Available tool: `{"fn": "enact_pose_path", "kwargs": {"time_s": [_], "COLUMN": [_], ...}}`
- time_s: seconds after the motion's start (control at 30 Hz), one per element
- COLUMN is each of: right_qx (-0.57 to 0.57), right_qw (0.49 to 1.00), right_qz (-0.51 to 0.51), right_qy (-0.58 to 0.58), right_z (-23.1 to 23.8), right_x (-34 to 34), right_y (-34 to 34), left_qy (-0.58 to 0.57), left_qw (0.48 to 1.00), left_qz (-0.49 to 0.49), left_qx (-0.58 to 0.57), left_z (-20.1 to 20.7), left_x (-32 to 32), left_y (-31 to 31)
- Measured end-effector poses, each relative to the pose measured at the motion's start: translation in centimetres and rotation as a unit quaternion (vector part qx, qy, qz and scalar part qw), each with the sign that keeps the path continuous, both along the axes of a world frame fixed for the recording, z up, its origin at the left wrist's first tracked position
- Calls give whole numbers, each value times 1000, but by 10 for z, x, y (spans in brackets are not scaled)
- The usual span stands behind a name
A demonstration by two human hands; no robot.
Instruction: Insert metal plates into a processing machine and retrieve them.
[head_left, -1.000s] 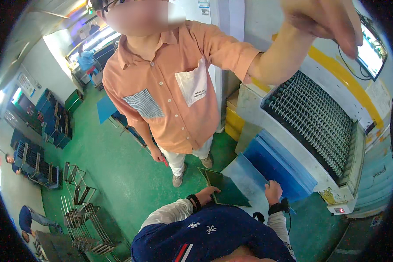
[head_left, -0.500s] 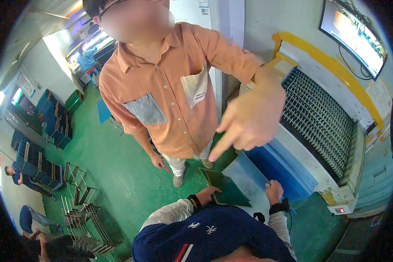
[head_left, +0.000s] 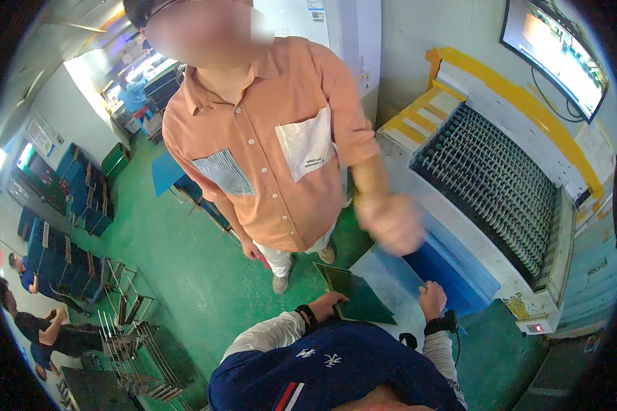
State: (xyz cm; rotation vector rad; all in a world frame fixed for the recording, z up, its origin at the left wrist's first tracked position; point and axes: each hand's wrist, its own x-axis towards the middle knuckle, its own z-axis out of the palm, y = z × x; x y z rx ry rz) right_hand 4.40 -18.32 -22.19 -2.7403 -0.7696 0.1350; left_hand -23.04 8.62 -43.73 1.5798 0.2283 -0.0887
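My left hand (head_left: pixel 328 305) is closed on the near left edge of a dark green panel (head_left: pixel 365 296) with a thin pale border, held in front of my waist. More than one panel may be there; a second edge shows at its left corner. My right hand (head_left: pixel 432 300) grips the right edge of a pale translucent sheet (head_left: pixel 389 272), which lies partly behind the green panel. Its fingertips are partly hidden. Just beyond my right hand, a co-worker's blurred hand (head_left: pixel 393 222) hangs above the sheet.
A co-worker in an orange shirt (head_left: pixel 267 178) stands facing me. To the right are blue sheets (head_left: pixel 459 274) and a machine with a roller bed (head_left: pixel 490 185). Metal racks (head_left: pixel 134 342) stand left on the green floor (head_left: pixel 192 288), with other people beyond.
The co-worker's raised, pointing hand has dropped lower, and that person has shifted slightly. At the far left, another person now stands more upright. My hands and the green panel have barely moved.
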Motion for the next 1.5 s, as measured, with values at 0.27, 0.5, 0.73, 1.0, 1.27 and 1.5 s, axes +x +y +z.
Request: {"fn": "enact_pose_path", "kwargs": {"time_s": [0.27,0.5,0.73,1.0,1.27,1.5], "right_qx": [45,133,516,479,742,817], "right_qw": [999,990,798,850,590,412], "right_qz": [7,-48,-282,-209,-175,-248], "right_qy": [2,23,130,66,265,317], "right_z": [-39,79,187,144,73,65], "right_x": [38,61,51,124,255,365], "right_y": [-18,-51,-133,-151,-96,-64], "left_qy": [58,35,124,157,265,47], "left_qw": [992,978,985,965,884,982], "left_qz": [52,-49,-103,78,193,144], "left_qx": [-99,198,65,-195,-334,-109], "left_z": [160,187,181,182,224,216], "left_x": [39,52,80,111,103,82], "left_y": [-6,-10,-20,-15,-12,-17]}}
